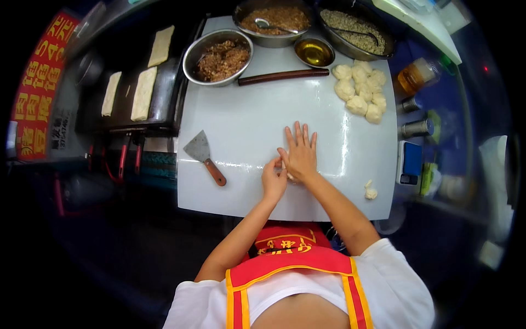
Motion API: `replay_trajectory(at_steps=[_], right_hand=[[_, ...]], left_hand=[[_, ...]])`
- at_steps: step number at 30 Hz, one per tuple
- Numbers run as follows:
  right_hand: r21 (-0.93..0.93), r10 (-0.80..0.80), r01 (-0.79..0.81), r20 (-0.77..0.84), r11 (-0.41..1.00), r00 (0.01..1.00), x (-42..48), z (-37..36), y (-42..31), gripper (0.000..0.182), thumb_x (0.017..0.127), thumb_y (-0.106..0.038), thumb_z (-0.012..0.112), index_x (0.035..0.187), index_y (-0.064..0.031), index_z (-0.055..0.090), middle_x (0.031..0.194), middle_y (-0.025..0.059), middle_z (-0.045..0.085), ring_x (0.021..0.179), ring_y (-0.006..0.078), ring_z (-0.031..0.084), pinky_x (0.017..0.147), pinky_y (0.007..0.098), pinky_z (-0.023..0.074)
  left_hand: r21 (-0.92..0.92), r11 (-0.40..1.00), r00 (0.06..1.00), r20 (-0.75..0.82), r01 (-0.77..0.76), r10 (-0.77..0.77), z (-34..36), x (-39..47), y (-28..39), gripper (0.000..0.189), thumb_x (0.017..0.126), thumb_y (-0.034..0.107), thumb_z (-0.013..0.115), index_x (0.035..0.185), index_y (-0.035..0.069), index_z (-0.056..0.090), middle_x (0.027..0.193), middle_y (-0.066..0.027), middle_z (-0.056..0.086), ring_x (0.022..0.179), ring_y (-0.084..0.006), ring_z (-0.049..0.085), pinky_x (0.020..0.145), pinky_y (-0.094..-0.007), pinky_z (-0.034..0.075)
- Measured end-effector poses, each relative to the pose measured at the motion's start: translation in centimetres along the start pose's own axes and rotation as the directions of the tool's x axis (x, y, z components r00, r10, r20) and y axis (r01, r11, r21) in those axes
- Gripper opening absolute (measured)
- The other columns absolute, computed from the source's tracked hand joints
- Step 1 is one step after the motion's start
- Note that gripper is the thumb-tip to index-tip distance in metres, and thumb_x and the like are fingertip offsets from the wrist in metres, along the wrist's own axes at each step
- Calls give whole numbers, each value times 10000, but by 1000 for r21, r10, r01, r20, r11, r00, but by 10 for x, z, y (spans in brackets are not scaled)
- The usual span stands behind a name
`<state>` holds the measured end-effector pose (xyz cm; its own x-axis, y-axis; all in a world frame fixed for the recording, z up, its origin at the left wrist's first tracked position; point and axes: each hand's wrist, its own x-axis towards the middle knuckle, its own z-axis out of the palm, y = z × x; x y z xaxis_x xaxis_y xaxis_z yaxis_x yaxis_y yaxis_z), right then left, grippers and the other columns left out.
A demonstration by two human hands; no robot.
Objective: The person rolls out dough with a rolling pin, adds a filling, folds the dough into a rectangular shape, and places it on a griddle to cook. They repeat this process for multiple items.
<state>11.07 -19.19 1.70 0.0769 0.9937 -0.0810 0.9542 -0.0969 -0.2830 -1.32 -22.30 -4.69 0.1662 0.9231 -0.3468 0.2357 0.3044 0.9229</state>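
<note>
My right hand lies flat on the pale work board, fingers stretched forward and apart. Under its palm is a piece of dough, mostly hidden. Close against it on the left, my left hand has curled fingers, with the thumb and forefinger at the dough's edge. A scraper with a wooden handle rests on the board to the left. Off to the right sits a small scrap of dough. Several dough balls are bunched at the far right, and a dark rolling pin lies across the back.
Steel bowls of minced filling, brownish filling, pale chopped filling and yellow oil line the back. At left, a dark griddle bears flat dough strips. A digital scale and shakers stand right.
</note>
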Motion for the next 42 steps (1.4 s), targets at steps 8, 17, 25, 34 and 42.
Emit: replay_trajectory(at_steps=[8,17,25,34,42], right_hand=[[-99,85,-101,-149,990,985,54,18,23,738,953,-490,476,1513,-53,278,1598,177,176,1479,381,118,1157,611,80],[-132,-233,233,14,964,972,40,17,-27,728,939,-507,468,1487,-46,336,1584,162,231,1473,326,179,1178,563,100],[179,-619,602,61,778,783,-27,0,-8,714,908,-487,540,1443,-37,397,1548,162,305,1454,317,244,1183,542,139],[260,-349,326,46,909,936,-15,-7,45,698,894,-383,599,1444,-14,381,1539,187,311,1440,355,262,1170,555,164],[32,-316,336,-268,941,910,174,-23,85,580,897,-97,525,1446,-3,363,1502,177,377,1399,353,336,1166,501,227]], left_hand=[[-92,973,973,114,212,-201,-72,-14,48,426,826,-27,609,1247,-1,546,1166,-111,594,931,-166,636,767,-279,523],[-93,996,996,89,9,-1,-100,-25,78,257,883,-26,534,1136,-8,576,1104,-111,637,840,-144,657,704,-229,481],[10,963,962,-42,-268,268,-68,-47,98,188,886,-46,517,1054,-8,594,997,-87,639,811,-141,647,721,-257,501],[334,882,911,-127,-333,392,-12,-28,79,286,885,-1,541,1171,10,543,1241,-151,545,1097,-259,568,963,-407,429],[795,353,863,395,-493,315,48,18,76,629,933,392,524,1491,151,363,1584,-108,248,1471,-346,165,1145,-632,105]])
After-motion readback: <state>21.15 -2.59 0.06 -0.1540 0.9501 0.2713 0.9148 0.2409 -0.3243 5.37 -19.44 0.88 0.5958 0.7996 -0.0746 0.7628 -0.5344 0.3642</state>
